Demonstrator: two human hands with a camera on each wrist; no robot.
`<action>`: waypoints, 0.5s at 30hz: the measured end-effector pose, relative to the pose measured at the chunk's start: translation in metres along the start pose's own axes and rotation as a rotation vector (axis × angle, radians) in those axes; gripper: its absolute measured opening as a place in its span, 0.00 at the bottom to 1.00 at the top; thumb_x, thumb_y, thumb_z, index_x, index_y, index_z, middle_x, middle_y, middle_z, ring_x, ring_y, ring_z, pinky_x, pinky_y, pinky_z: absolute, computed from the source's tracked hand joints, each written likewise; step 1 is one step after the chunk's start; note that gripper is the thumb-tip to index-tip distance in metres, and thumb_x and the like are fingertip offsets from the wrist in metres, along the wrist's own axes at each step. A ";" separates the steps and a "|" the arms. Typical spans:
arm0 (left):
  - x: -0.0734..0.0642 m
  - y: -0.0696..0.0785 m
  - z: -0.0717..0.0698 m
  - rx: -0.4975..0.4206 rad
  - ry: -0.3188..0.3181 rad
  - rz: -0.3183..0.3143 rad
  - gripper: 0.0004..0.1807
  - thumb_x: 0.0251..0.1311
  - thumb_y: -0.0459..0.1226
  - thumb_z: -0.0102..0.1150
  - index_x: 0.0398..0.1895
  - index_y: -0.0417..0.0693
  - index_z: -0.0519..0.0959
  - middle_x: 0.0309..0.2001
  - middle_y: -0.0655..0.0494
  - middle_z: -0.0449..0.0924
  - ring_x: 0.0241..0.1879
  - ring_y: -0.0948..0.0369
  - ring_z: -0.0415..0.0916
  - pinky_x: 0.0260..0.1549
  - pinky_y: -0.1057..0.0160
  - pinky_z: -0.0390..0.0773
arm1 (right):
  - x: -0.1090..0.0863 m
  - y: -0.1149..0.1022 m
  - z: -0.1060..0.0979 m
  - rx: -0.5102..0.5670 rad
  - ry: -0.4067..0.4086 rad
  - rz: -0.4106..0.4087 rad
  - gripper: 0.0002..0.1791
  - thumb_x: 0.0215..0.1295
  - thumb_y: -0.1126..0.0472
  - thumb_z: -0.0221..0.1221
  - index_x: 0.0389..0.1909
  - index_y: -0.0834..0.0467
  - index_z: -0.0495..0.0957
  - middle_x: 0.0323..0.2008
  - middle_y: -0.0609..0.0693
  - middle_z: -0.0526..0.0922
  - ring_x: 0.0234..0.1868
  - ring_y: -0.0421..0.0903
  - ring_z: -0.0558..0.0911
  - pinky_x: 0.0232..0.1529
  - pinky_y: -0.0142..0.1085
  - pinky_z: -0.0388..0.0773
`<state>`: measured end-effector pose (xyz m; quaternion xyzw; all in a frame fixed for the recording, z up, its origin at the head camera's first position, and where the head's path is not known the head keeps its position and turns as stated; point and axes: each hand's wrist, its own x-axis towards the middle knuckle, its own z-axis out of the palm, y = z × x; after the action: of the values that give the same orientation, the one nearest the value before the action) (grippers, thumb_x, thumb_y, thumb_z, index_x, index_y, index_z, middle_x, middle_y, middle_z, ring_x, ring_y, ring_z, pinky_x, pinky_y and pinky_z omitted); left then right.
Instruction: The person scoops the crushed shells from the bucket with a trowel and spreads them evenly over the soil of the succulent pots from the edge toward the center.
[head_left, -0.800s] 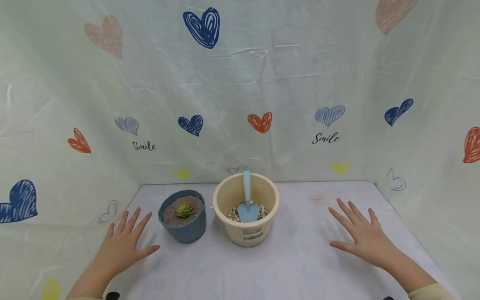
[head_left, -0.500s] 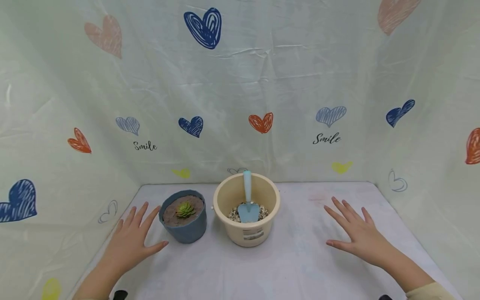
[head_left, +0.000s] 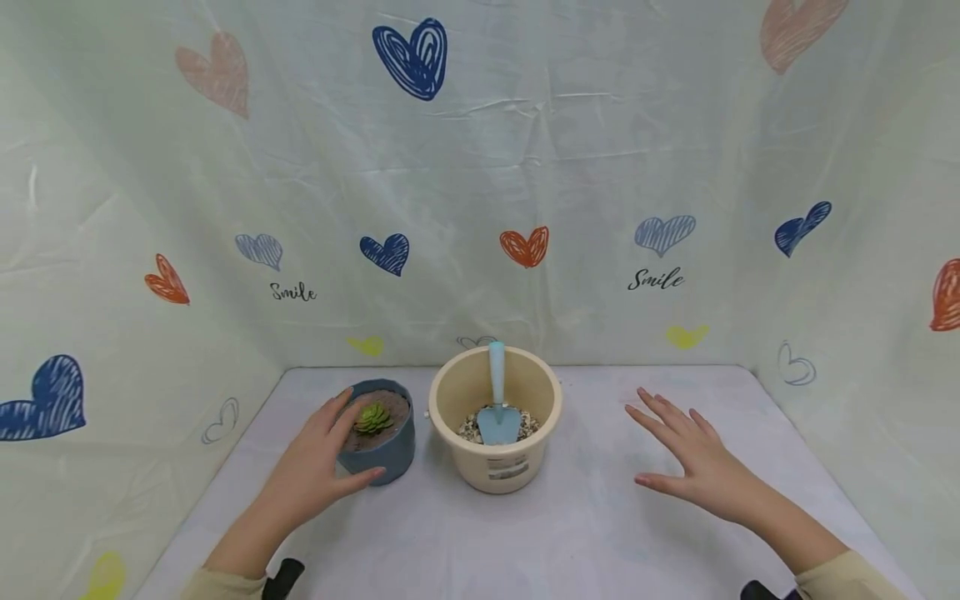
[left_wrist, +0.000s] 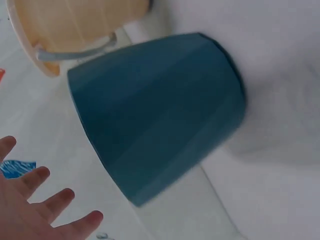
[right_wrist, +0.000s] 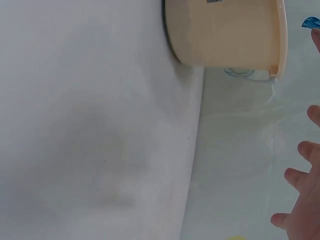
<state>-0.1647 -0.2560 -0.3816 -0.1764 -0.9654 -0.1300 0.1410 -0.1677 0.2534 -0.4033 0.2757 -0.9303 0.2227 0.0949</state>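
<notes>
A blue pot stands upright on the table, filled with brown soil around a small green succulent. My left hand hovers at the pot's left side with fingers spread, covering part of its rim in the head view. In the left wrist view a gap shows between the fingers and the pot. To the pot's right is a cream bucket with speckled gravel at the bottom. A light blue trowel leans in it, blade on the gravel. Over the table's right side, my right hand is spread and holds nothing.
The white table ends at a back edge against a pale curtain printed with hearts, which also closes off both sides. A wire handle hangs on the bucket's side in the left wrist view.
My left hand has moved right and forward, from beside the blue pot to over its left edge. My right hand has shifted left toward the bucket. Pot, bucket and trowel stay in place.
</notes>
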 end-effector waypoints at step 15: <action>0.034 0.043 0.019 -0.159 -0.043 0.045 0.56 0.45 0.60 0.72 0.76 0.54 0.56 0.75 0.45 0.51 0.70 0.42 0.52 0.57 0.33 0.63 | 0.027 -0.017 0.002 0.112 0.021 -0.062 0.45 0.56 0.46 0.69 0.73 0.49 0.60 0.75 0.53 0.54 0.72 0.57 0.54 0.64 0.64 0.46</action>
<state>-0.1835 -0.2009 -0.3801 -0.2112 -0.9507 -0.1993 0.1086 -0.1810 0.2271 -0.3905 0.3070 -0.9063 0.2741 0.0960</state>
